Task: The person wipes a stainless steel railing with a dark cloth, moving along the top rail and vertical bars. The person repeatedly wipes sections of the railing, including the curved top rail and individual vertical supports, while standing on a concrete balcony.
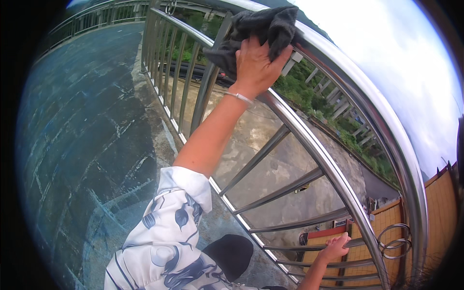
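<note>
A dark grey cloth is bunched under my left hand against the stainless steel top rail of a railing. The fingers are partly sunk in its folds, and a silver bangle circles that wrist. Part of the cloth drapes over a thick upright post. Lower right, my right hand is closed around one of the thin metal balusters, below the railing's middle rail. Just beyond that hand, metal rings sit between the two upper rails.
Weathered blue-grey flooring extends to the left, bordered by more railing. Through the bars, a concrete yard lies well below, with a yellow tiled roof and greenery. My dark-clad knee is close to the bars.
</note>
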The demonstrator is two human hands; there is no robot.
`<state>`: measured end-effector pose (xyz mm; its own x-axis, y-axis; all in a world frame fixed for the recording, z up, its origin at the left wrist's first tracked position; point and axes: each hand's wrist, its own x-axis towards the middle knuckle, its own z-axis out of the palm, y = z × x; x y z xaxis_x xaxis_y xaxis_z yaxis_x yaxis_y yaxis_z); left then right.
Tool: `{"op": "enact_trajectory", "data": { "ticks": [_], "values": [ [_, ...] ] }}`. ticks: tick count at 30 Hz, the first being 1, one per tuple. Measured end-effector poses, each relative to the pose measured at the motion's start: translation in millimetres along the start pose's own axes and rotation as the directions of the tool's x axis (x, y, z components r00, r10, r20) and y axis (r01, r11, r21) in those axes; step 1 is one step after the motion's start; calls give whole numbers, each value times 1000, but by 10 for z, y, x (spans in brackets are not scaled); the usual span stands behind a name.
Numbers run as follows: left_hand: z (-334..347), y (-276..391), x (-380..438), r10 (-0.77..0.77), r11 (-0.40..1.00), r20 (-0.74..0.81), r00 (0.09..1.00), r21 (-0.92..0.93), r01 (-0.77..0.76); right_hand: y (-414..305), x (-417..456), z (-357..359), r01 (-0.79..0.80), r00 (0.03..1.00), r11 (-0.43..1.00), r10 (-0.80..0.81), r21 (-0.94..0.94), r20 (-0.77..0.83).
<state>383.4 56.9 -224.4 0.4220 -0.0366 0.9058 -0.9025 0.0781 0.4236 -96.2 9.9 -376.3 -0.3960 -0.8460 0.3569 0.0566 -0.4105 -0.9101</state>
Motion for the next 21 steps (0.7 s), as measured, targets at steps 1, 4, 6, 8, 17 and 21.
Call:
{"op": "enact_trajectory", "data": {
  "ticks": [1,4,6,8,17,21],
  "values": [
    [15,-15,-133,-36,999,82,996,4,36,-10,38,-20,8,1000,1000,-8,12,-15],
    [-152,14,-911,-30,941,95,995,339,-4,63,114,-82,52,997,998,-54,32,52],
    [-321,-48,-1005,-95,986,90,991,146,81,7,78,-19,-3,1000,999,1,49,30],
    [-432,19,-945,-121,990,40,992,-62,123,-6,76,-56,-2,999,1000,1,18,35],
    [99,905,630,-692,-205,421,586,-893,400,182,116,-69,-14,996,999,9,51,91],
    [446,1472,255,-685,155,303,663,-828,538,136,108,-78,-10,998,997,6,74,57]
  ]
}}
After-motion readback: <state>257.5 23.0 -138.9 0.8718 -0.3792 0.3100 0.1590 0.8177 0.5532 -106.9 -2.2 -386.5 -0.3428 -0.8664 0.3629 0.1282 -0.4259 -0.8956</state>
